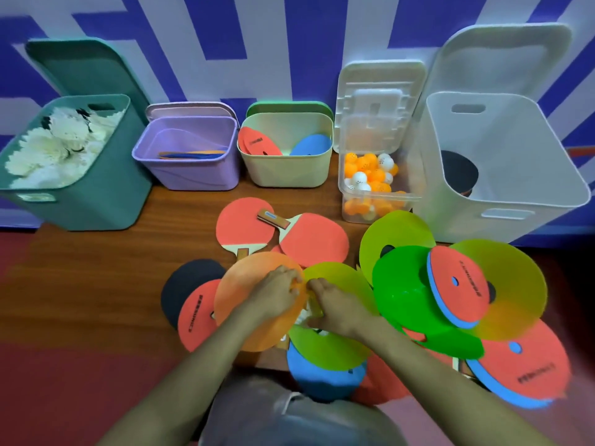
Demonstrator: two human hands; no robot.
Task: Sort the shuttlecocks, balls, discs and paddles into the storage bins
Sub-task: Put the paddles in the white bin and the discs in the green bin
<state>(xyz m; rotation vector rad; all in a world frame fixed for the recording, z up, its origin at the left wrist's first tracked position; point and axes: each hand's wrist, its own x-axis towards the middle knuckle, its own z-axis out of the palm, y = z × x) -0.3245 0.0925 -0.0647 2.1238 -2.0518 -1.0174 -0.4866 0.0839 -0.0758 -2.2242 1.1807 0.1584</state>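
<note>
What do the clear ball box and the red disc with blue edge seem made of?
Clear ball box: likely hard, glossy plastic; the balls show through its wall. Red round disc with blue edge: probably matte foam, with two layers visible at the thick rim.

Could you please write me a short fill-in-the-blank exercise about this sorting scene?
1. The teal bin holds white ____.
2. The clear box holds orange and ____ balls.
3. The disc under the left hand is ____.
4. The paddle in the white bin is ____.
Missing words: shuttlecocks; white; orange; black.
</note>
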